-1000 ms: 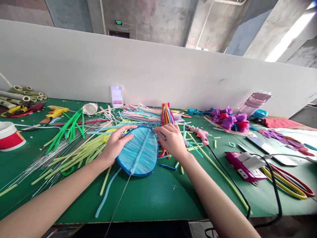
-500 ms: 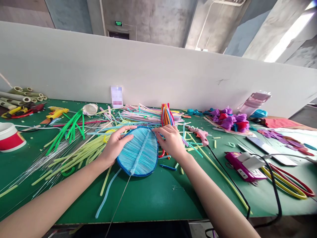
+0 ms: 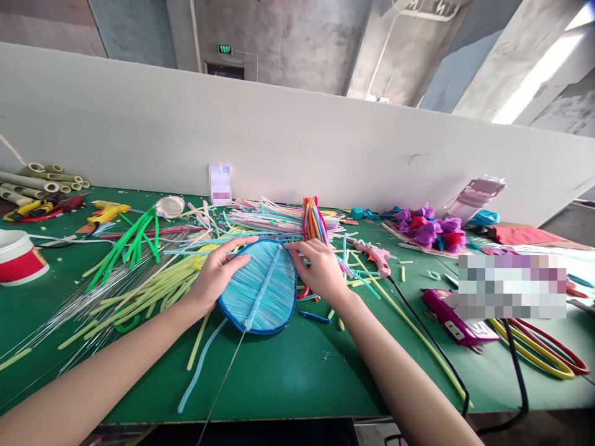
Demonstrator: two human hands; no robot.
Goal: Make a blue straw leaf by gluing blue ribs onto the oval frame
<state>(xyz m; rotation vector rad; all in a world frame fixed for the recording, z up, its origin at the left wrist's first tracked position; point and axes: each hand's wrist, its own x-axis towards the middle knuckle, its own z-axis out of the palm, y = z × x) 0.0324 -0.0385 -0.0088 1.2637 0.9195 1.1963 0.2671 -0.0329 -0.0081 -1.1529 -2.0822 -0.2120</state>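
Note:
A blue leaf shape made of pipe cleaners [image 3: 260, 288] is held up over the table, with a darker blue rim and a raised midrib. From its lower tip a thin wire stem [image 3: 225, 378] runs down toward me. My left hand [image 3: 218, 272] grips the leaf's upper left edge, thumb on the near face and fingers behind it. At the upper right rim, my right hand [image 3: 318, 266] pinches the edge between thumb and fingertips. A loose light blue pipe cleaner [image 3: 199, 368] hangs below the leaf at the left.
Yellow-green pipe cleaners [image 3: 153, 288] and metal wires lie to the left. A bundle of colourful pipe cleaners [image 3: 315, 217] stands behind the leaf. A pink glue gun [image 3: 379, 259] with a black cord and a magenta power strip [image 3: 458, 322] lie right. A paper cup [image 3: 21, 257] stands far left.
Both hands keep nearly the same hold on the leaf. The view has tilted very slightly. A blurred patch now covers part of the right side.

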